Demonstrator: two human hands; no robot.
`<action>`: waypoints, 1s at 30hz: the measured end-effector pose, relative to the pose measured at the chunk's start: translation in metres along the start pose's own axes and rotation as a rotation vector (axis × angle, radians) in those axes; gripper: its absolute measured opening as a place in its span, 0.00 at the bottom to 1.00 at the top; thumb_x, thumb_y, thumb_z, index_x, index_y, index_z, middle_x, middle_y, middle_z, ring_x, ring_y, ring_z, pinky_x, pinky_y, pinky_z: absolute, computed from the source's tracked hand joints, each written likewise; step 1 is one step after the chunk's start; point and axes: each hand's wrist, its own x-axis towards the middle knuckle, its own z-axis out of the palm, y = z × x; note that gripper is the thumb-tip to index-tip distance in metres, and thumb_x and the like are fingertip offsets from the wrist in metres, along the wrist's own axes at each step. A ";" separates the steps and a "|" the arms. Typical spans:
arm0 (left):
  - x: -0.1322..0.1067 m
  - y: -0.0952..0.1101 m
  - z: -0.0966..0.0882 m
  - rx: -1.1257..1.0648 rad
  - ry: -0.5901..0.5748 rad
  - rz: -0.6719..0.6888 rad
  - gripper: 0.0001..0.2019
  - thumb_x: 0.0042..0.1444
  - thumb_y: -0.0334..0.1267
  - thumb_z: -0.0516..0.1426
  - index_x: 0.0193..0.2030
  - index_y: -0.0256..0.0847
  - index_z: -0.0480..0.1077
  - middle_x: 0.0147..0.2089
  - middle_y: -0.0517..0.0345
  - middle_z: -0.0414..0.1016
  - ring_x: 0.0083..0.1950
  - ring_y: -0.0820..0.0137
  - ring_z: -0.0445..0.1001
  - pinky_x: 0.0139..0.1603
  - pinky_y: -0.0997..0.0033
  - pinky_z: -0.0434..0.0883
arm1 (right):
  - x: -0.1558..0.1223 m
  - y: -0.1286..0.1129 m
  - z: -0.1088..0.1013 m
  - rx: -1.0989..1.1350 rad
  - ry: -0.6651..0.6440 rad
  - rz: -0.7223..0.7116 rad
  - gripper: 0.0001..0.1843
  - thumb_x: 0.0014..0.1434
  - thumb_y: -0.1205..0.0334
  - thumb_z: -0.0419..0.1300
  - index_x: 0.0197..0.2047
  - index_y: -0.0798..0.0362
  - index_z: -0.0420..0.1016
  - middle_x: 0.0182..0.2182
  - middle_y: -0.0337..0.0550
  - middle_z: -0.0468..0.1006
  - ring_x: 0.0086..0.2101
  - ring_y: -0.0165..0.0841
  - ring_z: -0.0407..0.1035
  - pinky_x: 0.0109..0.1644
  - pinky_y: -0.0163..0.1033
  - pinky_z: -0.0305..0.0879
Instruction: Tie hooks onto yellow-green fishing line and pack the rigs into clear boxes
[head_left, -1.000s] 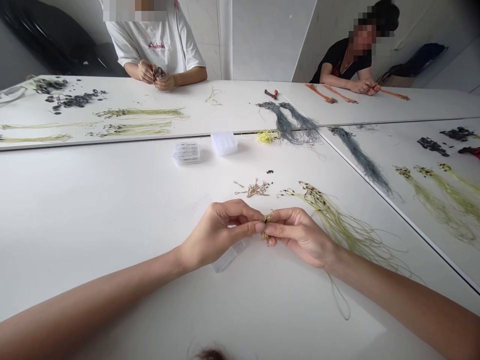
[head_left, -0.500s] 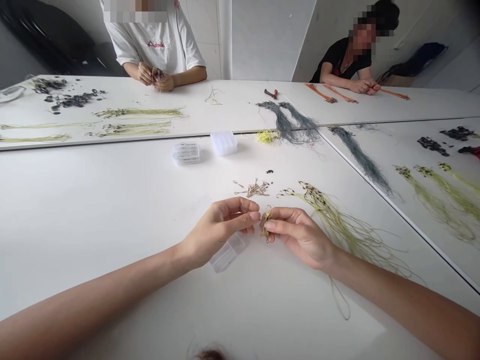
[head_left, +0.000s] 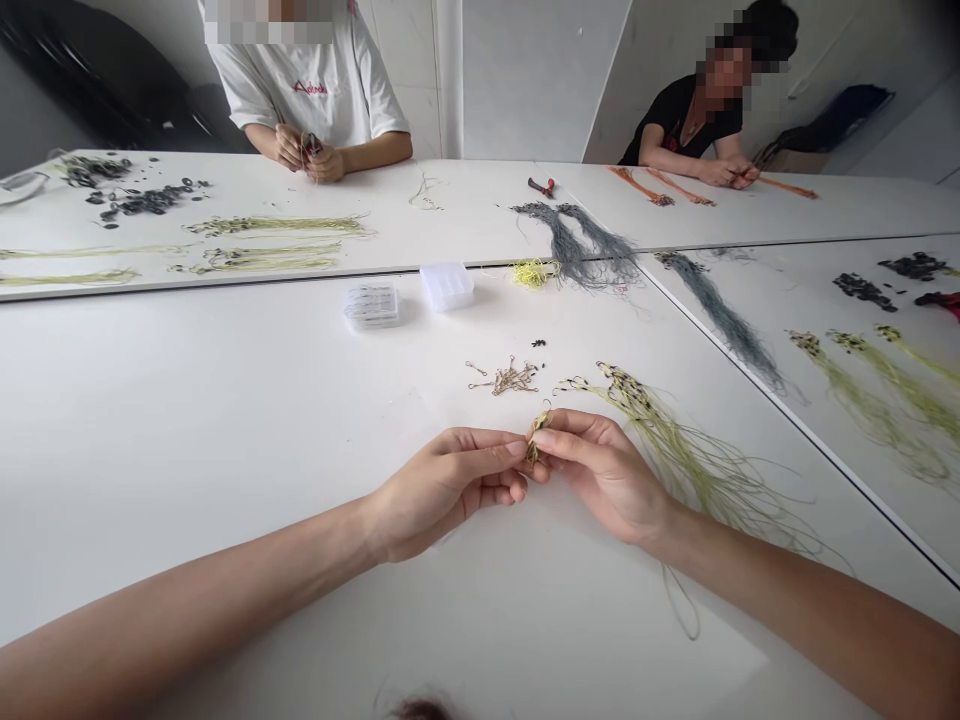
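Between thumb and fingers, my right hand (head_left: 607, 475) pinches a small coiled fishing rig (head_left: 536, 438) of yellow-green line with a hook standing out at its top. My left hand (head_left: 442, 485) is closed too, thumb and forefinger pinching the near side of that same rig; the exact contact is partly hidden by the fingers. Just beyond the hands lies a small pile of brass-coloured swivel links (head_left: 514, 377). Several tiny black beads (head_left: 538, 343) are behind it. A fan of yellow-green hooked lines (head_left: 690, 450) spreads beside and behind my right hand.
Across the table stand a filled clear box (head_left: 373, 306) and another clear compartment box (head_left: 447, 287). Farther back are a yellow line coil (head_left: 531, 273), grey-green line bundles (head_left: 577, 240) and red-handled pliers (head_left: 541, 187). Two people work at the far side.
My left hand has moved right and slightly down, its fingertips closing on the rig in my right hand. It now hides the clear compartment tray that showed beneath it.
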 end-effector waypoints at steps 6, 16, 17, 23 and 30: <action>0.000 -0.003 -0.001 -0.036 -0.033 -0.014 0.11 0.64 0.37 0.55 0.37 0.32 0.76 0.34 0.56 0.70 0.34 0.78 0.65 0.43 0.77 0.66 | -0.003 0.002 0.002 0.001 0.004 0.005 0.07 0.57 0.60 0.64 0.29 0.53 0.75 0.22 0.38 0.73 0.28 0.32 0.67 0.40 0.42 0.60; -0.001 -0.004 0.001 0.041 0.029 0.004 0.13 0.63 0.41 0.56 0.32 0.33 0.73 0.33 0.59 0.68 0.29 0.80 0.59 0.35 0.77 0.60 | -0.002 0.004 0.002 -0.005 -0.007 -0.037 0.08 0.58 0.62 0.64 0.28 0.54 0.76 0.25 0.40 0.76 0.29 0.32 0.67 0.40 0.42 0.56; -0.001 -0.004 0.002 0.059 0.043 0.018 0.14 0.63 0.41 0.56 0.31 0.33 0.72 0.32 0.59 0.68 0.29 0.79 0.60 0.35 0.77 0.60 | -0.002 0.004 0.002 -0.014 0.006 -0.041 0.08 0.58 0.62 0.64 0.28 0.54 0.76 0.24 0.39 0.75 0.29 0.31 0.66 0.39 0.42 0.55; -0.001 -0.003 0.003 0.128 0.089 0.113 0.14 0.63 0.40 0.56 0.30 0.33 0.72 0.31 0.58 0.70 0.28 0.78 0.62 0.33 0.75 0.59 | -0.003 0.006 0.003 -0.023 0.018 -0.058 0.08 0.58 0.62 0.64 0.28 0.52 0.80 0.26 0.39 0.73 0.29 0.29 0.57 0.36 0.40 0.53; -0.002 -0.009 0.002 0.197 0.104 0.118 0.15 0.63 0.42 0.55 0.31 0.33 0.72 0.30 0.58 0.70 0.29 0.78 0.63 0.32 0.74 0.60 | -0.004 0.005 0.004 -0.031 0.013 -0.056 0.03 0.57 0.63 0.65 0.32 0.50 0.81 0.25 0.38 0.73 0.30 0.30 0.58 0.36 0.40 0.51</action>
